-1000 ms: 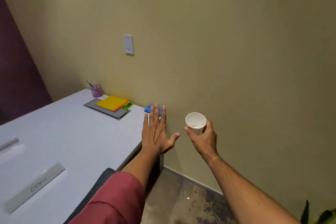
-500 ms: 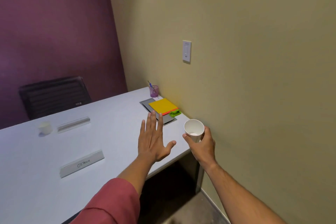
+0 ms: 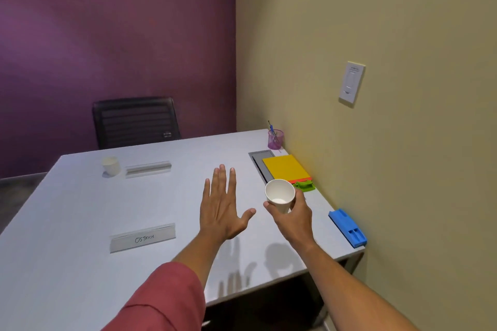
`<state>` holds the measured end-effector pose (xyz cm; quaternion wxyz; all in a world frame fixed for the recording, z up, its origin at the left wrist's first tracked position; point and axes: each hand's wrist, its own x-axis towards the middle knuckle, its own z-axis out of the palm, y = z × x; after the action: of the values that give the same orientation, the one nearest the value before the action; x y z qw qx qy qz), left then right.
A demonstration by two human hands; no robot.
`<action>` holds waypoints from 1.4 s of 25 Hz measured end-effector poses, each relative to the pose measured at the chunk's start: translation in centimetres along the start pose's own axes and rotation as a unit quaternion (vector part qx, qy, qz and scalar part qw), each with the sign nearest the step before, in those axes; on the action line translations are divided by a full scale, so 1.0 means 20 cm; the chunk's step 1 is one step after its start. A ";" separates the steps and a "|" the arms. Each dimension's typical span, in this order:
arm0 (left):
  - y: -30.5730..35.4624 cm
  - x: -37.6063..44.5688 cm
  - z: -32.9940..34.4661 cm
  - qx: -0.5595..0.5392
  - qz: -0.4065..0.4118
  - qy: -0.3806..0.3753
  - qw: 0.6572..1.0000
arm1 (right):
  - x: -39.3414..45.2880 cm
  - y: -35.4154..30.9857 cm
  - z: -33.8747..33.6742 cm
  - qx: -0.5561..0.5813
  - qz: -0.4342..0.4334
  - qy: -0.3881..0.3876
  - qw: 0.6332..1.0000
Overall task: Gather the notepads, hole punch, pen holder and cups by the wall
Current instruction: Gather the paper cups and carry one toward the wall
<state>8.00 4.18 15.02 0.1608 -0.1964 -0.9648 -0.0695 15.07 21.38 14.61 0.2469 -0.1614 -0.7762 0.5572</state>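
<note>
My right hand (image 3: 293, 216) holds a white paper cup (image 3: 280, 195) tilted toward me, above the white table (image 3: 80, 223) near its right side. My left hand (image 3: 223, 205) hovers flat over the table with fingers spread and nothing in it. By the beige wall lie a yellow notepad (image 3: 285, 166) over an orange one, a green object (image 3: 305, 185), a blue hole punch (image 3: 348, 227) and a purple pen holder (image 3: 275, 139) with pens. A second white cup (image 3: 110, 165) stands far left on the table.
Two clear name plates rest on the table, one (image 3: 142, 237) reading "OSTRICH", the other (image 3: 148, 168) beside the far cup. A grey cable hatch (image 3: 259, 158) lies under the notepads. A black chair (image 3: 134, 121) stands behind the table. A wall switch (image 3: 351, 83) is on the beige wall.
The view has swung left and down, so more of the table, the chair and the far cup show. Both hands now hover over the table; the cup stays in my right hand.
</note>
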 end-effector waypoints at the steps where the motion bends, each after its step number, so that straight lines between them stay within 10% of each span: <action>1: -0.04 0.05 0.03 0.001 -0.012 -0.004 1.000 | 0.06 0.01 0.05 0.004 -0.003 -0.011 1.000; 21: -0.55 0.18 0.33 0.079 -0.324 -0.046 0.942 | 0.69 0.22 0.95 0.025 -0.024 -0.361 0.932; 35: -0.69 -0.02 0.61 0.050 -0.359 -0.121 0.924 | 0.63 0.50 1.26 -0.010 0.012 -0.442 0.897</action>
<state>-0.71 -6.13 2.48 0.0168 0.1649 -0.9849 -0.0501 -9.74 11.47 1.17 -0.1301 0.0902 -0.8089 0.5662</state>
